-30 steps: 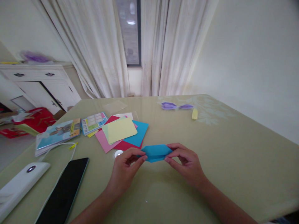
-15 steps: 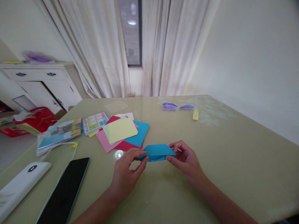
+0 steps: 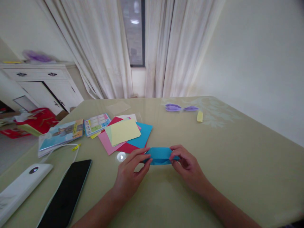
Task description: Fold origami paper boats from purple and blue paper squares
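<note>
A folded piece of blue paper (image 3: 161, 154) is held between my two hands above the near middle of the table. My left hand (image 3: 133, 167) pinches its left end with thumb and fingers. At its right end, my right hand (image 3: 187, 163) grips the tip between thumb and forefinger, the other fingers curled. The paper has a flat upper face with an opening along the near side. Just beyond my left hand lies a stack of coloured paper sheets (image 3: 125, 132), a pale yellow one on top.
Purple folded paper (image 3: 173, 108) and a small yellow block (image 3: 199, 116) lie toward the back right. At left are a book (image 3: 62, 134), a printed packet (image 3: 97, 124), a black phone (image 3: 67, 193), a white device (image 3: 22, 191) with a cable, and a small clear disc (image 3: 121, 156).
My right hand's forefinger and thumb have closed over the right end of the blue paper, nearer its middle. My left hand stays nearly in place.
</note>
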`<state>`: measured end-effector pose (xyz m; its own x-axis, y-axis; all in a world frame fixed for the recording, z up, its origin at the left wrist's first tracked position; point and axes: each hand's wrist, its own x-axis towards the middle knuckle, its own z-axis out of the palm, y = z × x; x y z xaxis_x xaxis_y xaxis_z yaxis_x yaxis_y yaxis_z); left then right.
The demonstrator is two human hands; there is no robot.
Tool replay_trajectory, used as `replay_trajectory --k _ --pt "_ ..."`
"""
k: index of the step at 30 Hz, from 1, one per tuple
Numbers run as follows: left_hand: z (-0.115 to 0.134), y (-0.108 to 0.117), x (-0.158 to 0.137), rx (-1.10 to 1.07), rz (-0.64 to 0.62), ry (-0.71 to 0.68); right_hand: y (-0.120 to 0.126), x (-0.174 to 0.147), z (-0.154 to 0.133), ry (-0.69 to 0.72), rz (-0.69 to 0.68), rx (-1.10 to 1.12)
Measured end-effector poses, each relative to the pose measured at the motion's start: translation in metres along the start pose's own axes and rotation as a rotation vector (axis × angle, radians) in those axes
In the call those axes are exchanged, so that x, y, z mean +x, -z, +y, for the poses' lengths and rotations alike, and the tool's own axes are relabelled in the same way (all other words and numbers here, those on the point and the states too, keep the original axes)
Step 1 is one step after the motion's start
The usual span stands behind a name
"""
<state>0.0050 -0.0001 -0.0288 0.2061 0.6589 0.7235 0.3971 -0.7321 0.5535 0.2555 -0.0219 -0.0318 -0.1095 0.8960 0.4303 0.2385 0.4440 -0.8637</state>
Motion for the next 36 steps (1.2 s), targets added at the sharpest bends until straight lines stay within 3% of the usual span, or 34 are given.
replay_trajectory --k 8,14,21,30,36 --pt "0.001 0.002 0.001 -0.124 -0.050 0.200 0.002 0.000 0.003 -0.001 0.021 0.022" --pt "-0.006 0.003 0.000 -0.052 -0.069 0.009 0.003 0.002 0.004 -0.007 0.059 0.034" --pt "-0.014 0.012 -0.003 -0.023 -0.191 -0.205 0.004 0.003 0.005 -0.072 0.080 0.102" --pt "-0.013 0.009 -0.001 0.040 -0.119 -0.189 -0.001 0.004 0.002 -0.141 0.097 0.128" --pt "-0.010 0.008 0.000 0.037 -0.172 -0.132 -0.002 0.004 0.001 -0.174 0.120 0.136"
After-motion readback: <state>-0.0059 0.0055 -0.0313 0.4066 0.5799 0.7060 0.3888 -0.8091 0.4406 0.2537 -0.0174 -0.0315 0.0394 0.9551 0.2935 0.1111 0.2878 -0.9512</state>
